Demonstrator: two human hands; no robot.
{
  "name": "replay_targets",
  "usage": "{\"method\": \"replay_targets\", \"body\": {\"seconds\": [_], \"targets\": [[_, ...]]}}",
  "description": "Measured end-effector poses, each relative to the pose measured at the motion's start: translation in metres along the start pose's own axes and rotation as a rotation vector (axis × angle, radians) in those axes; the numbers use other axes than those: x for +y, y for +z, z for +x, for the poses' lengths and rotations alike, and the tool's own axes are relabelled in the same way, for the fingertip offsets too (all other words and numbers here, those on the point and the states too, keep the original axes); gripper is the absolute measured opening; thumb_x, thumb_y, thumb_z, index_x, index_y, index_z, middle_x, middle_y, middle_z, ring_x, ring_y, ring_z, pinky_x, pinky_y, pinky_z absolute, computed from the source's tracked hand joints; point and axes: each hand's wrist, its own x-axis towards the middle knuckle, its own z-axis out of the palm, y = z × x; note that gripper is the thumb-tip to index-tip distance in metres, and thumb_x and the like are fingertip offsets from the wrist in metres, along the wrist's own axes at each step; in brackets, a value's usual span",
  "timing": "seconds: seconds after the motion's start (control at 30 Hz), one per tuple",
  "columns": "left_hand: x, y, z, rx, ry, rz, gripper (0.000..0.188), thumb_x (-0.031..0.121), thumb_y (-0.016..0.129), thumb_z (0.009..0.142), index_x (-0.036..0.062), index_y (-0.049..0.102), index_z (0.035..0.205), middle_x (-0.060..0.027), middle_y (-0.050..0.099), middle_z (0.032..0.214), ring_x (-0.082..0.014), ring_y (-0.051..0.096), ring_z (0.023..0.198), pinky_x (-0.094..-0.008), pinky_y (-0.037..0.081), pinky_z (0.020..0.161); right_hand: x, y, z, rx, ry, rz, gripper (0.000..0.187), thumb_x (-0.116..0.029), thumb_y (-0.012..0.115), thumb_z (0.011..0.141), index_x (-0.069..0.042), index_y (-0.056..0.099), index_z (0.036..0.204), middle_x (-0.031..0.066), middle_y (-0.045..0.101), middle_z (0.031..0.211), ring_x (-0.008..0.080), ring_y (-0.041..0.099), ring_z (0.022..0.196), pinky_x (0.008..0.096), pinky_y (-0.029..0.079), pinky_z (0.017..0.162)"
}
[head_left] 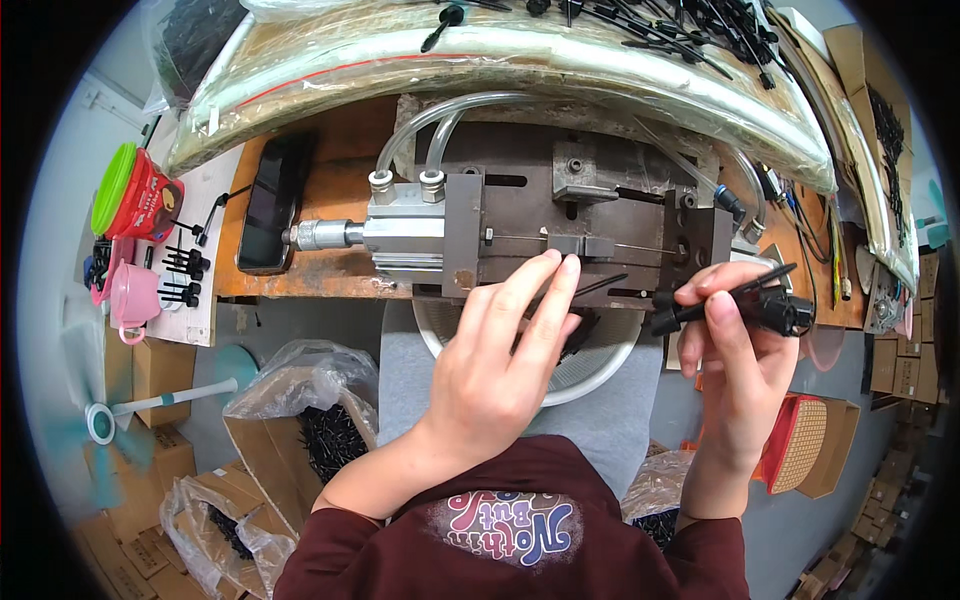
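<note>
My left hand (490, 345) reaches over the front of a dark metal clamping fixture (520, 215). Its index and middle fingertips touch, or nearly touch, a small grey metal block (582, 245) crossed by a thin rod. A thin black plastic stem (603, 284) pokes out beside the fingers, apparently held in them; its near end is hidden. To the right of the fixture, my right hand (738, 335) is closed around a bunch of black plastic parts (770, 310) with slim stems. Below the left hand, a white basket (590, 385) on my lap holds more black pieces, partly covered.
A silver air cylinder (405, 235) with clear hoses adjoins the fixture's left side, beside a phone (270, 205). Black parts (690, 35) lie on the plastic-covered shelf behind. A red tub (150, 200) and pink cup (135, 295) stand left. Boxes (265, 450) and a fan (100, 423) are lower left.
</note>
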Motion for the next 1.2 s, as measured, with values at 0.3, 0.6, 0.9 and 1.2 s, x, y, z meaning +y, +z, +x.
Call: {"method": "replay_targets", "body": {"seconds": [0.3,0.6,0.9,1.2], "targets": [[0.005,-0.010,-0.004,-0.031,-0.028,-0.143,0.037,0.000,0.082,0.067,-0.0016,0.070,0.101,-0.0134,0.068,0.103,-0.0250,0.070,0.087,-0.0310,0.057,0.070,0.013,-0.009,-0.015,0.035,-0.015,0.107,0.012,-0.005,0.063,0.091,0.004,0.060,0.098,0.0176,0.065,0.092,0.0136,0.057,0.056,0.0231,0.045,0.047],[0.003,0.003,0.004,-0.270,0.063,0.032,0.026,0.008,0.075,0.074,-0.0007,0.069,0.098,-0.0149,0.064,0.124,-0.0193,0.069,0.077,-0.0284,0.055,0.064,0.018,-0.008,-0.022,0.021,0.075,0.139,0.012,-0.003,0.063,0.091,0.005,0.059,0.099,0.0186,0.067,0.090,0.0134,0.057,0.054,0.0228,0.045,0.046],[0.003,0.003,0.009,-0.266,0.062,0.150,0.025,0.012,0.077,0.073,0.0039,0.072,0.096,-0.0113,0.067,0.119,-0.0151,0.065,0.063,-0.0248,0.050,0.057,0.019,-0.007,-0.022,0.032,0.164,0.116,0.013,-0.003,0.063,0.091,0.004,0.057,0.099,0.0180,0.068,0.081,0.0099,0.052,0.047,0.0202,0.041,0.043],[0.000,0.000,0.014,-0.297,0.061,0.100,0.027,0.015,0.078,0.071,0.0054,0.073,0.096,-0.0102,0.068,0.118,-0.0154,0.063,0.061,-0.0243,0.048,0.056,0.019,-0.004,-0.017,0.060,0.215,0.065,0.010,-0.005,0.063,0.092,0.001,0.055,0.092,0.0141,0.067,0.077,0.0066,0.049,0.046,0.0186,0.037,0.041]]}}
